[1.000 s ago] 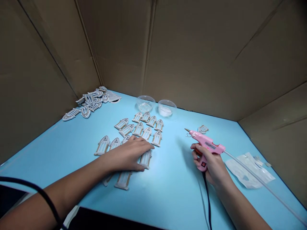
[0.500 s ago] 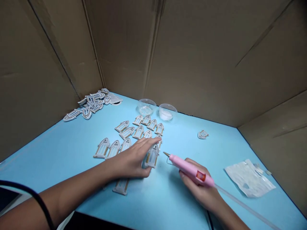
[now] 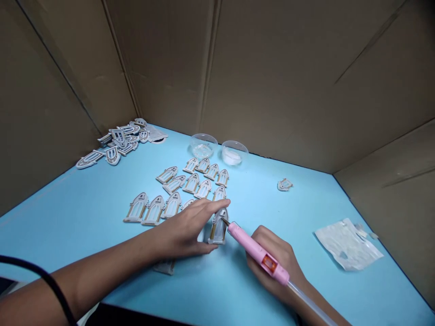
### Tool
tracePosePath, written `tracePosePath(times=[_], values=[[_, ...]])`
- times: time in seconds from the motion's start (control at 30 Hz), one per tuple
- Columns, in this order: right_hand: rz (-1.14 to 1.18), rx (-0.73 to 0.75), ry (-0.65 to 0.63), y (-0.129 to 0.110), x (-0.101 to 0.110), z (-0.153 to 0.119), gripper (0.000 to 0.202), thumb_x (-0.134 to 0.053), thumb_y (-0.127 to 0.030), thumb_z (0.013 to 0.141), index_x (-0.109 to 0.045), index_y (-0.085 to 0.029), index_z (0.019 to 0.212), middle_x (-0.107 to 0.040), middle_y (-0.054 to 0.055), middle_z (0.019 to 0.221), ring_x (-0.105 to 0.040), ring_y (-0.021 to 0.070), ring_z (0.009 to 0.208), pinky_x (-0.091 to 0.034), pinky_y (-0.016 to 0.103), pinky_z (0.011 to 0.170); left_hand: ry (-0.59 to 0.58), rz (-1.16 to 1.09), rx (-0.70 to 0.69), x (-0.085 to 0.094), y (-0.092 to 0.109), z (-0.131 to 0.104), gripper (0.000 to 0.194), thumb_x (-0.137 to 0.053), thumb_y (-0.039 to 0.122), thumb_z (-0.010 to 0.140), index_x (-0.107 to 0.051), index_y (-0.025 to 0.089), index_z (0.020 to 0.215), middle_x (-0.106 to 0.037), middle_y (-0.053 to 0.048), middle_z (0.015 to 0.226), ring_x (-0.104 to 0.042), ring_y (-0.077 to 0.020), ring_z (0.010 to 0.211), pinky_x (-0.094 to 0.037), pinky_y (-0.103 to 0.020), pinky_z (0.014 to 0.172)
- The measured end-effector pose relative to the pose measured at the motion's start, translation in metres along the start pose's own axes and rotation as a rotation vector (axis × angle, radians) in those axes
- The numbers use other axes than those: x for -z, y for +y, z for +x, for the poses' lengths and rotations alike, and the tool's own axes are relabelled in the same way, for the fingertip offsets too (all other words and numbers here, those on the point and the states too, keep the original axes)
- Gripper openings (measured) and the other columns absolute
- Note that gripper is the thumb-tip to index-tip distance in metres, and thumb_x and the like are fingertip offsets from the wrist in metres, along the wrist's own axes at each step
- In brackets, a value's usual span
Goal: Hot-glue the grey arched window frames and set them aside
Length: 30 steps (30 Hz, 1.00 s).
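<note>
My left hand (image 3: 190, 228) grips a small arched window-shaped piece (image 3: 218, 228) upright between thumb and fingers, its face turned toward me. In my right hand (image 3: 277, 260) is a pink hot glue gun (image 3: 253, 246), a clear glue stick (image 3: 311, 303) trailing from its back end. The metal nozzle (image 3: 224, 221) meets the upper part of the held piece, or lies just in front of it; I cannot tell which. Similar arched pieces (image 3: 154, 210) lie in rows beyond and left of my left hand. Another piece (image 3: 165, 267) is partly hidden under my left wrist.
Two clear plastic cups (image 3: 234, 153) with white bits stand at the back. A heap of arched pieces (image 3: 118, 138) fills the far left corner. One small piece (image 3: 284, 184) and a white plastic packet (image 3: 348, 244) lie at the right. Cardboard walls (image 3: 272, 81) surround the blue table.
The glue gun has moved left, bringing its nozzle from beside the arched piece to its upper part. My left hand still holds that piece. The view has shifted slightly.
</note>
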State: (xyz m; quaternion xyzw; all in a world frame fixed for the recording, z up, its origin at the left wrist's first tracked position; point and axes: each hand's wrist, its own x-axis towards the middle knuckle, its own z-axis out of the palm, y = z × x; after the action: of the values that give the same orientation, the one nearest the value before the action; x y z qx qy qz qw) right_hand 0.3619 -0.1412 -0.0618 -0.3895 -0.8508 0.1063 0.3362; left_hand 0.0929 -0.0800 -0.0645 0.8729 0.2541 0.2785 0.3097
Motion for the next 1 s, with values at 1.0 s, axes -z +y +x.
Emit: tracePosePath(times=[1.0], values=[[-0.084, -0.01, -0.036, 0.0038, -0.0017, -0.007, 0.024, -0.053, -0.017, 0.094, -0.037, -0.023, 0.078, -0.042, -0.003, 0.071, -0.044, 0.01, 0.055, -0.032, 0.022, 0.05, 0.01, 0.038, 0.016, -0.0006, 0.001, -0.0003, 0.095, -0.079, 0.023, 0.086, -0.02, 0.034, 0.16, -0.053, -0.01, 0.149, -0.052, -0.0283, 0.134, -0.045, -0.044, 0.112]])
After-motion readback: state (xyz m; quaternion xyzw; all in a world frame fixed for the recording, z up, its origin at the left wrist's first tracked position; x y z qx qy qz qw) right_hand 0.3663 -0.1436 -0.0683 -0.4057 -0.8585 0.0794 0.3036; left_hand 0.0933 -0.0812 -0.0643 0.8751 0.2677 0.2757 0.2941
